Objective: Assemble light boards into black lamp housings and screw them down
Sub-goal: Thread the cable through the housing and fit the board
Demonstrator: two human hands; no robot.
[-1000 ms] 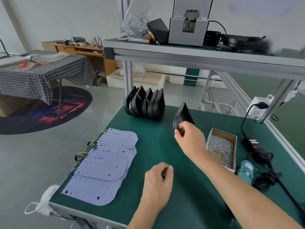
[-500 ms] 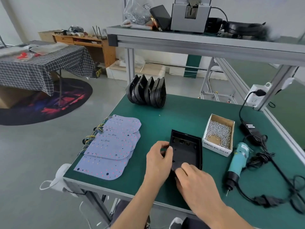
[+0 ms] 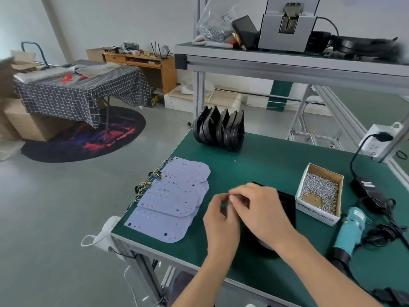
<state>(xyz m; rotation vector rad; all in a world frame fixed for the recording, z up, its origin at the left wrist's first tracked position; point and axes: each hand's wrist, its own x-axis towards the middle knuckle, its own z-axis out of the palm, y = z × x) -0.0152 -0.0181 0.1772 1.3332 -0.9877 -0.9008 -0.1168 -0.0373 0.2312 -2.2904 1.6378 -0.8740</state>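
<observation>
Both hands [image 3: 243,209] hide housing [image 3: 287,207]; screw box [image 3: 318,193] beside.

Green table [image 3: 276,165]; black housings [image 3: 219,129]; lilac red-dotted boards [image 3: 174,196]; teal screwdriver [image 3: 349,231].

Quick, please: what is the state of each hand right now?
Left hand: fingers curled, whether holding anything cannot be told.
Right hand: blurred above the black housing, cannot be told.

hands [image 3: 241,209]: 2 | stacked light boards [image 3: 174,198]: several | upright housings [image 3: 219,130]: about 5 | screw box [image 3: 318,193]: 1 | screwdriver [image 3: 349,233]: 1
</observation>
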